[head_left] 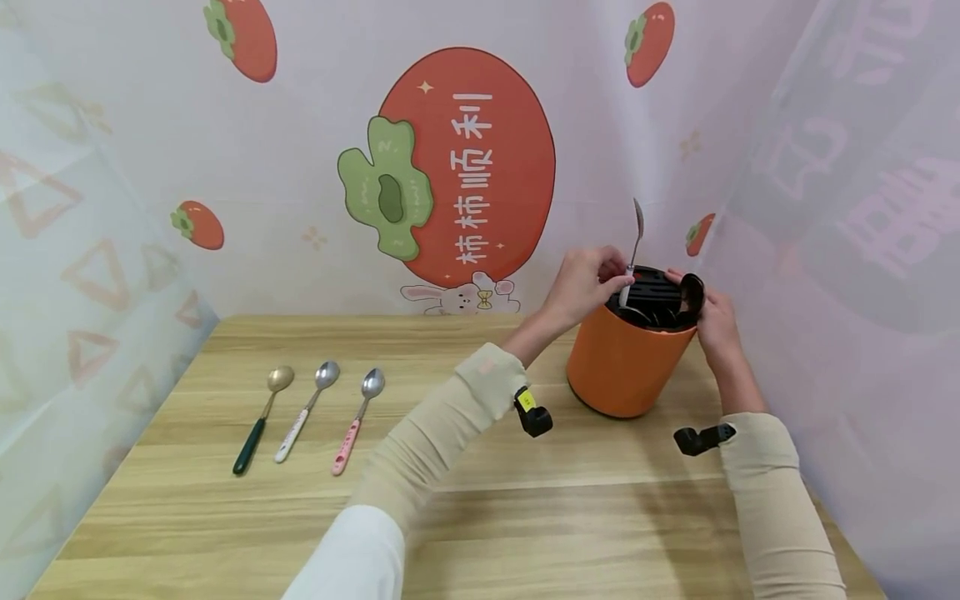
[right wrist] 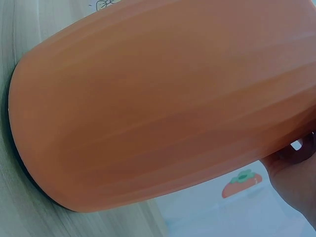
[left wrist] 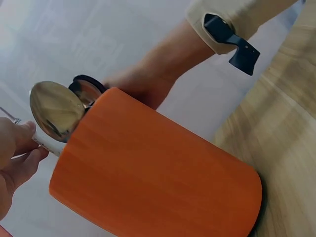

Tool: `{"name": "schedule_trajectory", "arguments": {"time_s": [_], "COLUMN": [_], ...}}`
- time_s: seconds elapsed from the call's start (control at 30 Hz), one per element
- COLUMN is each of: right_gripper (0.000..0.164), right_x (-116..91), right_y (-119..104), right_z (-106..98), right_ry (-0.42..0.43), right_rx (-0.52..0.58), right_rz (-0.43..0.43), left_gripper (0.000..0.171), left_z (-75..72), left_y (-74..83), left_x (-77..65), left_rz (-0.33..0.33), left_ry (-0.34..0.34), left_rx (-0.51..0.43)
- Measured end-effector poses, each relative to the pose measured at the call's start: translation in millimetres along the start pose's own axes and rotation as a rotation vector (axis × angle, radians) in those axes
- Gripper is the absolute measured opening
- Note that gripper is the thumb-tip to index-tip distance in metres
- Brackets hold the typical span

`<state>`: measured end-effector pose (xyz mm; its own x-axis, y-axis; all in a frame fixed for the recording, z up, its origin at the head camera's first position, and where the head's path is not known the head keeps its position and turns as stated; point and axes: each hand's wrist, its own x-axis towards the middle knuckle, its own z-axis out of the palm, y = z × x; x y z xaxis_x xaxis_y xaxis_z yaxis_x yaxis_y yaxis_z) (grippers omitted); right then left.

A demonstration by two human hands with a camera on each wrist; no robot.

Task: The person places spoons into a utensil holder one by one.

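White-handled utensil (head_left: 626,290) is up at the mouth of the orange holder (head_left: 624,367), handle down, metal head up. Left hand (head_left: 576,287) pinches the handle between thumb and fingers. Metal head is turned edge-on to me, so spoon or fork, cannot tell. Left-wrist view cuts that head off at the edge. Lower end of the handle comes right to the rim; whether it is inside or just in front, cannot tell.

Right hand (head_left: 718,325) grips the holder at its far right side, fingers bent round near the rim. Fingertips just peek over the back; thumb hard to make out. Right-wrist view is mostly orange wall, with the hand cropped at the right edge.

Holder stands on the wooden table (head_left: 525,517), near the back. Its slotted black insert (head_left: 651,288) is partly covered by the left fingers and a black ladle (head_left: 692,293) at the right of the rim. Large spoon bowl (left wrist: 57,111) shows at the mouth from the left wrist, tough to pick out from above. Whatever sits deeper in the holder is hidden.

Well off to the left, three spoons in a row, bowls away from the person: green-handled spoon (head_left: 258,429), white-handled spoon (head_left: 302,418), pink-handled spoon (head_left: 352,433). Persimmon-print backdrop (head_left: 315,275) behind.
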<state>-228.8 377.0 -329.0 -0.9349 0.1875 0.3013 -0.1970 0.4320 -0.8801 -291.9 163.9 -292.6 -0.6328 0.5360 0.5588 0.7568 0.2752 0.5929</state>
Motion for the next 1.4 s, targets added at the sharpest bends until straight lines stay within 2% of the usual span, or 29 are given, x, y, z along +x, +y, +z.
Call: {"name": "schedule_trajectory", "arguments": {"time_s": [0.2, 0.33, 0.47, 0.67, 0.87, 1.07, 1.4], "right_gripper": [0.048, 0.049, 0.047, 0.046, 0.042, 0.038, 0.037], "right_x": [9.8, 7.0, -0.6, -4.4, 4.4, 7.5, 8.3], "right_y": [16.7, 11.4, -1.7, -9.7, 9.1, 21.3, 18.1], "right_z": [-1.3, -1.0, 2.3, 5.2, 0.7, -2.9, -0.8], "right_ry": [0.009, 0.006, -0.004, 0.018, 0.017, 0.022, 0.012], "right_rx": [-0.016, 0.010, 0.056, 0.038, 0.067, 0.099, 0.083], "right_rz": [-0.025, -0.051, -0.081, -0.087, -0.097, -0.110, -0.109], "left_gripper": [0.015, 0.014, 0.012, 0.013, 0.016, 0.019, 0.021], "left_z": [5.2, 8.1, 5.2, -10.8, -26.9, -42.2, -64.5], "left_y": [-7.3, -10.6, -16.2, -33.3, -47.4, -50.6, -51.8], "left_x": [-6.2, -10.7, -24.4, -51.4, -72.6, -92.4, -128.1], "left_rz": [-0.012, -0.024, -0.070, -0.168, -0.202, -0.216, -0.287], "left_ry": [-0.028, -0.008, 0.030, 0.055, 0.048, 0.038, 0.039], "left_rx": [0.020, 0.104, 0.191, 0.186, 0.206, 0.207, 0.178]}}
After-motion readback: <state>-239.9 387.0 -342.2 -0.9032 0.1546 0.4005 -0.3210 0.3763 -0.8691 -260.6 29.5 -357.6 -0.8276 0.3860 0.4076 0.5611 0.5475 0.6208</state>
